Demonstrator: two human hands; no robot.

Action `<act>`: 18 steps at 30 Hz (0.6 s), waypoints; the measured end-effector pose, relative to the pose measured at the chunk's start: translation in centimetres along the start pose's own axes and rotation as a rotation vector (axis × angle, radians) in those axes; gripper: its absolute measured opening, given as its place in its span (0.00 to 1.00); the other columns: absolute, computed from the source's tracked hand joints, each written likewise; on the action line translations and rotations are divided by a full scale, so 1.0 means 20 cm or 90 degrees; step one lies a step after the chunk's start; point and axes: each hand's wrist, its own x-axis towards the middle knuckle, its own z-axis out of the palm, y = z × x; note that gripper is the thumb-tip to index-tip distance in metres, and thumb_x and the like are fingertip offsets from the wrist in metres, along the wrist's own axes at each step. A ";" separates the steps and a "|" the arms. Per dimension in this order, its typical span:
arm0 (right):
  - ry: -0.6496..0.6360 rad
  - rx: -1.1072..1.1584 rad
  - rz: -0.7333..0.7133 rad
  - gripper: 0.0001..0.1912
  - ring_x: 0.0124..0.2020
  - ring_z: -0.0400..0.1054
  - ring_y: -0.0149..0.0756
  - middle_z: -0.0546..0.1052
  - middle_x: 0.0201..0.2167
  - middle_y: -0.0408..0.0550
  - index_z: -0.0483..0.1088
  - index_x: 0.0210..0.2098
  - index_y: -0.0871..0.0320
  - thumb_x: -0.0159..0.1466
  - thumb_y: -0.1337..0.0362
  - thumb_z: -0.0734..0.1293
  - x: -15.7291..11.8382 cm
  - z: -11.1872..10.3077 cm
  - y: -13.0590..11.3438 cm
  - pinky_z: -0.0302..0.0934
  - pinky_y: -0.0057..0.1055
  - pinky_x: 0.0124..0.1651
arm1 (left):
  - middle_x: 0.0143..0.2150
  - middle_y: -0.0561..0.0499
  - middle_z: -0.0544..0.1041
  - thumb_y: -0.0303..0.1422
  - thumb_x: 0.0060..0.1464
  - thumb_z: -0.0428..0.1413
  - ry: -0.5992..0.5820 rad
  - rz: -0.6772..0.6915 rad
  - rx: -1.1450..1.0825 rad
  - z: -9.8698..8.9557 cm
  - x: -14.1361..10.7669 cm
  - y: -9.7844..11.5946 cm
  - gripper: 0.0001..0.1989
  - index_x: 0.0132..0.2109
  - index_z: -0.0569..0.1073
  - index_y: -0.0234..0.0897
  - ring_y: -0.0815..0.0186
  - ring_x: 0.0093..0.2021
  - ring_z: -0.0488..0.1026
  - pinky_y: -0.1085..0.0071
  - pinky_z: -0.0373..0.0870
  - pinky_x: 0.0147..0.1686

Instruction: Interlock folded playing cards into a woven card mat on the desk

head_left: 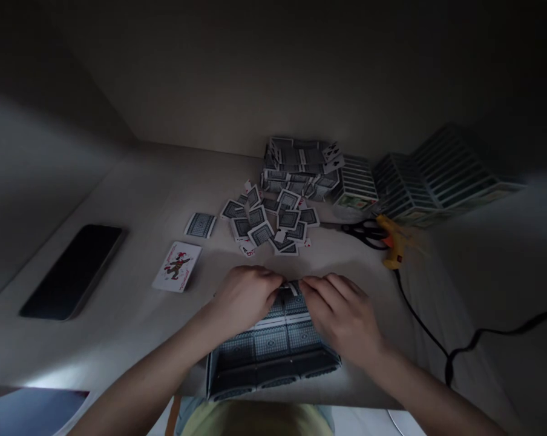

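Observation:
A box-like structure made of blue-patterned playing cards [271, 342] stands at the table's front edge. My left hand [248, 297] and my right hand [341, 312] meet at its far rim, fingers pinched close together. Between the fingertips shows a small folded card piece [293, 289], partly covered by both hands. Which hand grips that piece and which grips the rim is hard to see. Just beyond my hands lies a loose pile of folded and cut card pieces [259, 233].
Left are a joker card [178, 266], a single card piece [200, 224] and a black phone [74, 272]. Behind the pile stand stacked card structures [301, 175] and slatted card structures [450, 169]. Black-handled scissors [364, 233] touch a yellow glue gun [394, 245], its cable [421, 330] trailing right.

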 end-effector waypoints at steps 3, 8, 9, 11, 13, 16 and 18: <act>-0.012 0.022 0.018 0.12 0.35 0.62 0.38 0.74 0.35 0.52 0.71 0.39 0.63 0.61 0.73 0.58 0.03 0.00 0.01 0.58 0.34 0.38 | 0.33 0.49 0.77 0.29 0.54 0.48 0.001 0.002 -0.007 0.00 0.00 0.00 0.10 0.39 0.73 0.39 0.63 0.35 0.74 0.70 0.66 0.34; -0.115 0.048 0.067 0.09 0.32 0.62 0.35 0.73 0.27 0.46 0.71 0.30 0.59 0.60 0.73 0.60 0.11 -0.03 0.04 0.55 0.32 0.34 | 0.34 0.50 0.77 0.30 0.55 0.47 0.003 0.005 -0.011 -0.01 0.00 0.00 0.10 0.39 0.73 0.39 0.64 0.36 0.73 0.70 0.66 0.34; -0.138 0.048 0.064 0.09 0.32 0.62 0.35 0.73 0.25 0.46 0.71 0.28 0.59 0.60 0.72 0.60 0.13 -0.04 0.05 0.54 0.32 0.33 | 0.34 0.50 0.77 0.30 0.55 0.47 0.004 0.004 -0.008 -0.01 0.00 0.00 0.10 0.39 0.73 0.39 0.64 0.36 0.73 0.70 0.66 0.34; -0.178 0.056 0.051 0.09 0.32 0.62 0.35 0.72 0.24 0.45 0.70 0.26 0.58 0.60 0.72 0.60 0.17 -0.04 0.08 0.53 0.31 0.33 | 0.33 0.50 0.77 0.31 0.55 0.48 0.005 0.000 0.002 0.00 0.01 -0.01 0.09 0.38 0.73 0.39 0.64 0.34 0.73 0.70 0.66 0.33; -0.200 0.079 0.036 0.09 0.33 0.62 0.35 0.73 0.25 0.45 0.70 0.27 0.58 0.60 0.72 0.61 0.20 -0.04 0.11 0.54 0.31 0.35 | 0.32 0.50 0.76 0.32 0.55 0.47 0.014 -0.005 0.012 0.00 0.01 -0.01 0.09 0.36 0.72 0.38 0.64 0.33 0.73 0.70 0.66 0.33; -0.209 0.113 0.037 0.09 0.34 0.64 0.34 0.73 0.28 0.45 0.70 0.31 0.58 0.61 0.72 0.59 0.21 -0.02 0.14 0.55 0.30 0.38 | 0.36 0.48 0.76 0.33 0.55 0.48 0.084 0.004 0.023 -0.04 -0.01 0.02 0.10 0.41 0.70 0.37 0.63 0.38 0.72 0.67 0.66 0.38; -0.215 0.127 0.045 0.09 0.34 0.65 0.33 0.73 0.30 0.46 0.70 0.34 0.59 0.61 0.73 0.59 0.20 -0.01 0.14 0.57 0.29 0.38 | 0.42 0.47 0.74 0.33 0.55 0.48 0.161 0.033 0.045 -0.09 -0.02 0.06 0.11 0.45 0.69 0.36 0.60 0.45 0.68 0.63 0.64 0.45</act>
